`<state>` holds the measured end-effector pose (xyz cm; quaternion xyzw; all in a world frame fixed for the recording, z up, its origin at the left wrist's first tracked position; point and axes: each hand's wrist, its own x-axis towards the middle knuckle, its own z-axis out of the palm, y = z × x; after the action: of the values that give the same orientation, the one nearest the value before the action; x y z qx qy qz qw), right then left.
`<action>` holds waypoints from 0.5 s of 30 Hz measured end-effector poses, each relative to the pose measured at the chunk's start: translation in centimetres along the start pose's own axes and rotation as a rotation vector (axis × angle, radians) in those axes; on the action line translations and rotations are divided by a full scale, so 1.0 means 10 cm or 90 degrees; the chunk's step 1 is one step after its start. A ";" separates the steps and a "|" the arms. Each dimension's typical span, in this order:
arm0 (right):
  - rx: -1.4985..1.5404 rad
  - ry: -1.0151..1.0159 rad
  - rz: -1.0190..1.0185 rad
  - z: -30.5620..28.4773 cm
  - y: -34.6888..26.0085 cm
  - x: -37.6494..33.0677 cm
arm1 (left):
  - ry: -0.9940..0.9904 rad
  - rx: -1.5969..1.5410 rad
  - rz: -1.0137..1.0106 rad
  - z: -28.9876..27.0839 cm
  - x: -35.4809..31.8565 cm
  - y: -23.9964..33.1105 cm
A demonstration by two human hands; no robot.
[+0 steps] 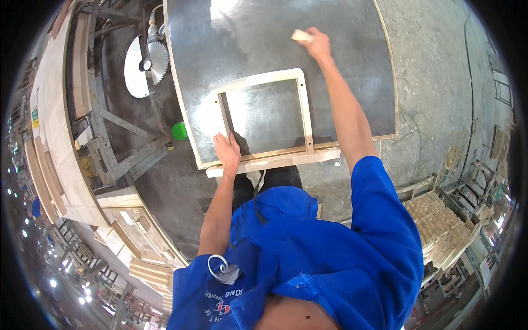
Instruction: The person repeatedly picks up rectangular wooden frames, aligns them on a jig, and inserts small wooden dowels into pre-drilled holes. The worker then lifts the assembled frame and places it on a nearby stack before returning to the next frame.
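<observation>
A rectangular pale wooden frame (257,80) lies on a dark, smooth tabletop (352,71) in front of me. My left hand (227,151) is closed on the frame's left side, close to its near corner. Small dark holes show at several of the frame's corners. Farther out, beyond the frame's far right corner, my right hand (318,46) holds a small pale block (301,36) between thumb and fingers, over the tabletop. Whether the block touches the top I cannot tell.
A light wooden strip (324,156) runs along the table's near edge. To the left are a toothed circular saw blade (159,61), a round green object (179,131) and a long workbench (60,148). Stacked wooden pieces (440,225) stand at the right.
</observation>
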<state>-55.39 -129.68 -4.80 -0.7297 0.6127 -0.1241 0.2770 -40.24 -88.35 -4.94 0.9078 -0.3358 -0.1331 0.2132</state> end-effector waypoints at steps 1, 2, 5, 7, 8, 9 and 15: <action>0.022 -0.076 -0.050 0.11 -0.19 0.00 | 0.008 -0.021 0.020 -0.02 0.01 0.00; 0.056 -0.117 -0.097 0.29 -0.35 -0.05 | 0.015 -0.040 0.039 -0.04 -0.01 0.01; 0.082 -0.201 -0.213 0.85 -1.01 -0.26 | 0.035 -0.037 0.037 -0.01 -0.01 0.01; 0.047 -0.305 -0.254 1.19 -1.44 -0.46 | 0.040 -0.042 0.045 -0.01 -0.02 0.01; 0.045 -0.348 -0.275 1.24 -1.58 -0.54 | 0.047 -0.037 0.034 0.00 -0.04 -0.02; 0.040 -0.387 -0.292 1.27 -1.69 -0.62 | 0.052 -0.034 0.026 0.01 -0.05 -0.02; 0.053 -0.498 -0.445 1.30 -1.65 -0.71 | 0.042 -0.043 0.029 0.00 -0.01 -0.03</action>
<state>-36.56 -117.99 -5.15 -0.8706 0.1785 0.0482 0.4559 -40.19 -88.06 -5.06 0.8961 -0.3443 -0.1096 0.2576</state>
